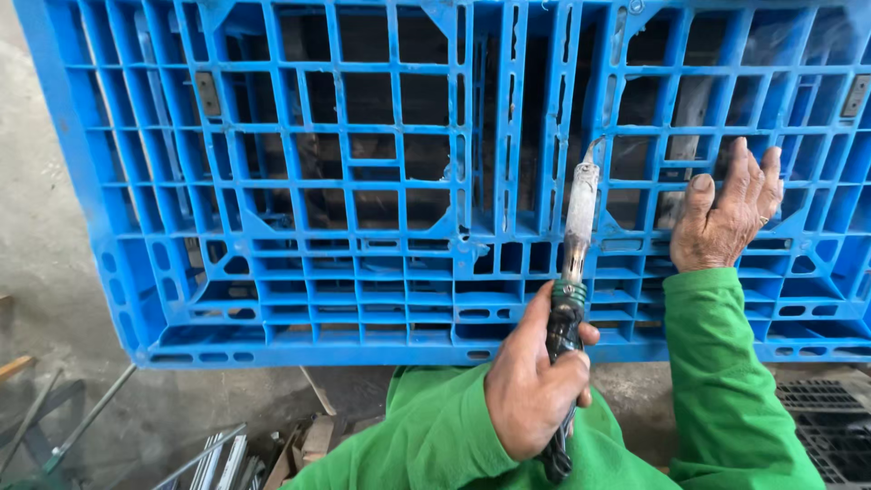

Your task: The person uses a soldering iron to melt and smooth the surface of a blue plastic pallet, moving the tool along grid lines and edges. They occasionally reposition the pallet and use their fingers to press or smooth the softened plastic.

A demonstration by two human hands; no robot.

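Head view looked down on two arms in green sleeves (717, 381) reaching out to a blue plastic pallet (299, 272) that stood tilted up in front of the person. Nearest, the left hand (533, 381) was closed in a fist around the dark handle of a soldering iron (570, 299), thumb lying along the grip. From that fist the tool ran up and away, its pale, crusted metal shaft ending in a bent tip that touched a vertical rib near the middle of the pallet. Farther off and to the right, the right hand (728, 213) lay open and flat against the grid, fingers spread upward, holding nothing. At the near left, below the pallet's lower edge, metal rods (218, 458) and wood scraps (313, 436) lay on the grey concrete floor (45, 272). At the near right corner sat a black grated piece (830, 426).
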